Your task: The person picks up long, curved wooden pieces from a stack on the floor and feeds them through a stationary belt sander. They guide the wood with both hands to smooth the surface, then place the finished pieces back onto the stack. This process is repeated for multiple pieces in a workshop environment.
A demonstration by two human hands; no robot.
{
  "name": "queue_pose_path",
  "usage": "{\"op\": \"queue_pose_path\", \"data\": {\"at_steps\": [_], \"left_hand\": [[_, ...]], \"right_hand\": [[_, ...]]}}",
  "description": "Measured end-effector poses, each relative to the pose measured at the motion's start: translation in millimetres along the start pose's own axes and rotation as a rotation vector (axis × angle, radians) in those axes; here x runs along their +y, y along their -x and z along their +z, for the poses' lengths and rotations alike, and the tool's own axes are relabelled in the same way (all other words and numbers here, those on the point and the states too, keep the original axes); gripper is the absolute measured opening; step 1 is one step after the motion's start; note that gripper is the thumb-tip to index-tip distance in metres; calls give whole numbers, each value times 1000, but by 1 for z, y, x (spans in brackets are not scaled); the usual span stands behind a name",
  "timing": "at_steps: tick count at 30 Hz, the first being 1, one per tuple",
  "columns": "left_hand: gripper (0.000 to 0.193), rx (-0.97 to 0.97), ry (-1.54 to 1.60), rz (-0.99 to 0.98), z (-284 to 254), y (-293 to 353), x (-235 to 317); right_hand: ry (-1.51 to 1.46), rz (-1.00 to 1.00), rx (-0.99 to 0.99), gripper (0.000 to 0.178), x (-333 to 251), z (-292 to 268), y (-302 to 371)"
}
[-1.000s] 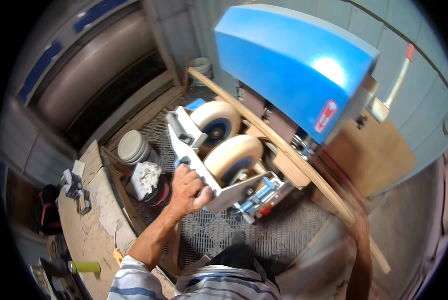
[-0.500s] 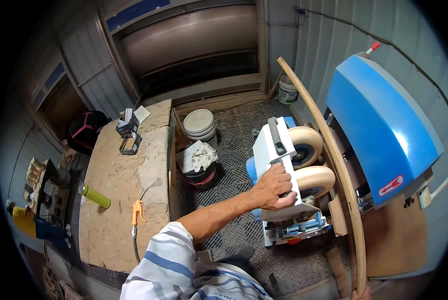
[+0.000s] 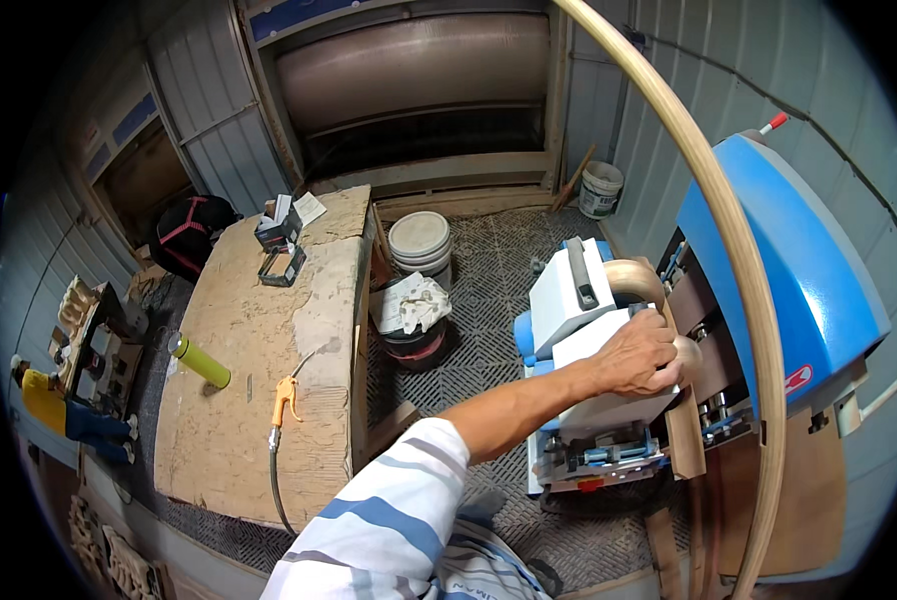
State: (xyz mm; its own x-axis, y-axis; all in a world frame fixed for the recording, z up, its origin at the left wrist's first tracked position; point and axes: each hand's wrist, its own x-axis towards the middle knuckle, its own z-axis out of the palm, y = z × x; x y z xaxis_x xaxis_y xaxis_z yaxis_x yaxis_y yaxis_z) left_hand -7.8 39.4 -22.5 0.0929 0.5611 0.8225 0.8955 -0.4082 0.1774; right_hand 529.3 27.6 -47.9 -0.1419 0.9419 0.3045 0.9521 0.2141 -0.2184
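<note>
My left hand is closed round what looks like the dark handle of the front white wheel housing on the machine. The handle is mostly hidden under the fingers. A cream roller wheel shows behind that housing, and part of a front wheel peeks out beside my knuckles. A long wooden rod rises in front of the machine's blue cover, apart from the wheels. Its lower end runs out of the picture at the bottom right. My right hand is out of view.
On the left, a worktable bears an orange air blow gun, a yellow-green bottle and small boxes. Buckets stand beside it on the patterned mat. A person in yellow is at far left.
The rod has come away from the wheels, up and nearer to me. My left hand has moved right, and the front housing with it. My right hand, at the rod's lower end before, has left view.
</note>
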Motion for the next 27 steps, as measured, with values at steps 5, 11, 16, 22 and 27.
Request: {"op": "queue_pose_path", "data": {"at_steps": [5,11,16,22,27], "left_hand": [[32,-6,0,-27,1,-5,1],[30,-11,46,-133,-14,1,12],[74,199,1016,-607,-35,-38,86],[40,497,1594,-820,-38,-83,208],[37,361,1374,-573,-69,-66,227]], "right_hand": [[-33,-403,135,37,29,11,-4],[-63,-5,70,35,-13,-2,21],[-295,-153,139,37,-2,21,38],[-232,-249,295,43,17,42,94],[-548,-82,242,31,13,41,103]]}}
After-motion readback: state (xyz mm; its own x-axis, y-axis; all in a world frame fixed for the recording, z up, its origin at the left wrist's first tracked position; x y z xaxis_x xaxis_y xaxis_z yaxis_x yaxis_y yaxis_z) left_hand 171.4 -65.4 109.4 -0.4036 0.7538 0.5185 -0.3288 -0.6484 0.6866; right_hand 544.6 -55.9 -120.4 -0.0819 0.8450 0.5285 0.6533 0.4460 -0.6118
